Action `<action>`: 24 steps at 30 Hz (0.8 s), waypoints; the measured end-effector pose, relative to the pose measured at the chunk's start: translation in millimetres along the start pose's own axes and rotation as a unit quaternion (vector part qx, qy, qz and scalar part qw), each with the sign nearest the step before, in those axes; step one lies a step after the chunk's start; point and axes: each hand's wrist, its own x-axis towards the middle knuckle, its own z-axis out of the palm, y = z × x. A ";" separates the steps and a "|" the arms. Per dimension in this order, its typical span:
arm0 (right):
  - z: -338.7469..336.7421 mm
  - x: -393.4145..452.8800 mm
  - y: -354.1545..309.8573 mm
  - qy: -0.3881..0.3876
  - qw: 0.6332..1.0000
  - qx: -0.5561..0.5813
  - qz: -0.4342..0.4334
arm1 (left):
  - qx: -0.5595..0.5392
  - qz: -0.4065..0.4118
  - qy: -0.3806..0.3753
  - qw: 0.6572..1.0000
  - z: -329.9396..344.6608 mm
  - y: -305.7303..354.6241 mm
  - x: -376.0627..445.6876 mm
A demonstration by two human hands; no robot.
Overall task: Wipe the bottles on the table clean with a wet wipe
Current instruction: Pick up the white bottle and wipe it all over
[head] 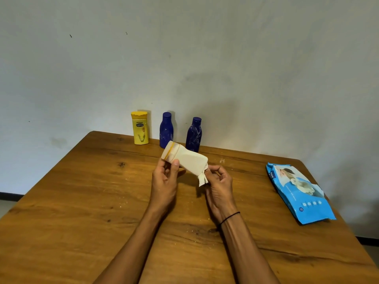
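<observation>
1. Right now the bottle being wiped (185, 159) is held above the desk (82, 201) at centre frame, wrapped almost entirely in a white wet wipe (202, 178) — only a yellow band shows through near its cap end.
2. Its long axis runs from upper left, cap end, down to lower right, base end, so it lies tilted across both hands.
3. The left hand (165, 181) grips the cap end, thumb curled over the wrapped body; the right hand (219, 182) pinches the bunched tail of the wipe at the base end.
4. Both hands are equally near — the coming move likely turns on twisting or sliding the wipe along that axis.
5. Upper centre, against the wall: a yellow bottle (140, 128) and two blue bottles (166, 130) (194, 134), upright, apart, both streaked white.
6. The wipes pack (301, 193) lies flat at right; its contents cannot be seen.
</observation>
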 end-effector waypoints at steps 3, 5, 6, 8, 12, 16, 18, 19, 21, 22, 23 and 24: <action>-3.0 1.4 -4.9 -0.001 1.000 0.003 -0.017 | 0.015 0.017 -0.008 1.000 -0.7 0.3 -2.6; -5.8 2.9 -6.5 0.008 0.999 0.036 -0.012 | 0.030 0.029 -0.023 0.999 -0.9 -0.4 -4.1; -7.4 4.3 -6.9 0.015 0.998 0.056 -0.009 | 0.044 0.037 -0.028 0.998 -0.6 -0.6 -4.6; -10.8 8.4 -7.1 0.028 0.994 0.109 -0.006 | 0.076 0.049 -0.034 0.995 0.0 -1.8 -5.2; -20.0 15.9 -1.4 0.052 0.987 0.154 -0.014 | 0.154 0.065 -0.022 0.986 4.7 -6.2 -1.3; -25.0 19.3 11.6 0.084 0.994 0.055 -0.040 | 0.156 0.057 -0.022 0.986 15.0 -9.2 3.1; -26.6 20.6 16.3 0.087 0.994 -0.012 -0.064 | 0.155 0.048 -0.016 0.987 20.4 -9.7 9.8; -27.5 21.1 18.5 0.087 0.993 -0.039 -0.075 | 0.151 0.041 -0.014 0.988 23.8 -7.7 14.0; -27.9 21.5 20.7 0.086 0.989 -0.076 -0.094 | 0.133 0.013 -0.021 0.991 32.7 -1.2 24.1; -27.6 21.4 21.0 0.087 0.987 -0.089 -0.104 | 0.116 -0.006 -0.031 0.993 39.4 3.0 30.3; -27.2 20.7 21.5 0.088 0.985 -0.096 -0.113 | 0.101 -0.019 -0.047 0.994 46.5 8.3 37.2; -27.7 20.5 21.9 0.093 0.982 -0.106 -0.123 | 0.087 -0.029 -0.065 0.994 54.7 15.5 44.4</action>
